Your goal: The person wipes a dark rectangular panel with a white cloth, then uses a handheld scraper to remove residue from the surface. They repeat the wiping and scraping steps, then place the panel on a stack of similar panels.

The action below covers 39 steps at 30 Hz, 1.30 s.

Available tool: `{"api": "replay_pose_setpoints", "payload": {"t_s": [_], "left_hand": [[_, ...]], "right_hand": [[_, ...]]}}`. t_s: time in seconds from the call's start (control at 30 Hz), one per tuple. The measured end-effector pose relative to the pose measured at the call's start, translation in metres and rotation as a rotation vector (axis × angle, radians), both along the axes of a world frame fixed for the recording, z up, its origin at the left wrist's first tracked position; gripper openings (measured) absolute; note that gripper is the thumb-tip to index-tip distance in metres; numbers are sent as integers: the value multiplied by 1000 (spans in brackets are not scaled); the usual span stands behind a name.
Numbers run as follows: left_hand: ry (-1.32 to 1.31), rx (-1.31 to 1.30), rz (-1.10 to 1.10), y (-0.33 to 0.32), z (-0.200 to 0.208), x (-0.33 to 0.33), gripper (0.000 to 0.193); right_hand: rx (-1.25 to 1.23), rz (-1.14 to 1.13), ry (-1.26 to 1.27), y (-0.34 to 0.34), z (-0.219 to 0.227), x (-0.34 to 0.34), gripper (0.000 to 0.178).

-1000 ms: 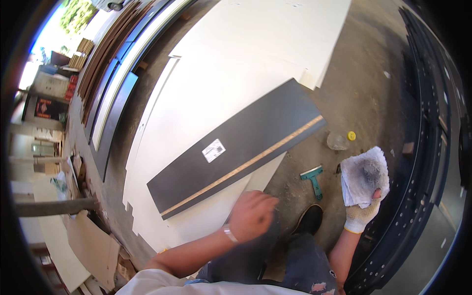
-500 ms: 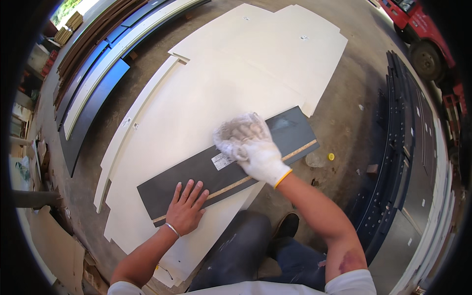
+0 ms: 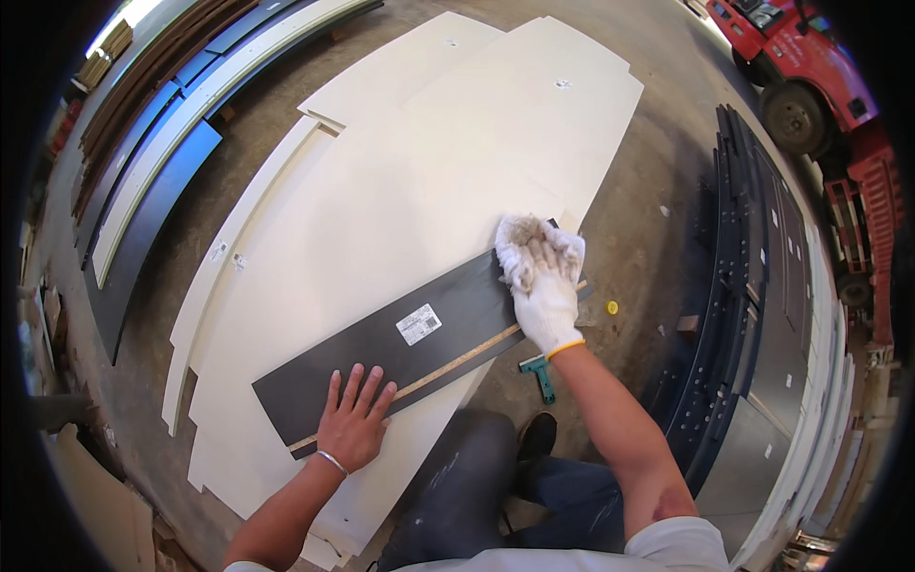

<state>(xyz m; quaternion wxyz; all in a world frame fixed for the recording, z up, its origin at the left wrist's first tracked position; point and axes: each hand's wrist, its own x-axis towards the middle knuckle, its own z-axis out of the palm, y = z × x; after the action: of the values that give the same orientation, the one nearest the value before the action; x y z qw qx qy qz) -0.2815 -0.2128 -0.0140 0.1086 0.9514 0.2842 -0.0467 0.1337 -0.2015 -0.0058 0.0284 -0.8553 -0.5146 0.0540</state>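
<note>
Wiping looks unfinished, amount done unclear: right hand [image 3: 546, 300] grasps a cloth [image 3: 516, 250] on the board [image 3: 462, 310]; left hand [image 3: 353, 427] lies flat, unclenched.

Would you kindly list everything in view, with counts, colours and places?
Large flat panels: several, white, centre.
Rectangular board: one, dark grey with tan stripe, on the panels.
Paper label: one, white, on the board.
Crumpled cloth: one, whitish, on the board's upper-right end.
T-shaped scraper: one, teal, below the cloth.
Small round disc: one, yellow, above right of the scraper.
Long flat boards: several, blue, white and brown, upper left.
Spotted long boards: several, dark, right.
Truck: one, red, upper right.
Shoe: one, black, below the scraper.
Left hand: one, bare, resting on the board.
Right hand: one, white-gloved, on the cloth.
</note>
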Motion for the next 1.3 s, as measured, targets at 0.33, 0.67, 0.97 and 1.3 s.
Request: {"api": "replay_pose_setpoints", "payload": {"t_s": [0.33, 0.67, 0.97, 1.3], "left_hand": [[-19, 1, -41, 3, -2, -4, 64], [-16, 9, -31, 0, -3, -2, 65], [-24, 32, -32, -1, -6, -3, 66], [-40, 24, -57, 2, -7, -3, 67]], "right_hand": [[33, -225, -186, 9, -24, 16, 58], [29, -34, 15, 18, -15, 47, 60], [769, -722, 1199, -26, 47, 88, 30], [211, -22, 325, -91, 5, -117, 56]]}}
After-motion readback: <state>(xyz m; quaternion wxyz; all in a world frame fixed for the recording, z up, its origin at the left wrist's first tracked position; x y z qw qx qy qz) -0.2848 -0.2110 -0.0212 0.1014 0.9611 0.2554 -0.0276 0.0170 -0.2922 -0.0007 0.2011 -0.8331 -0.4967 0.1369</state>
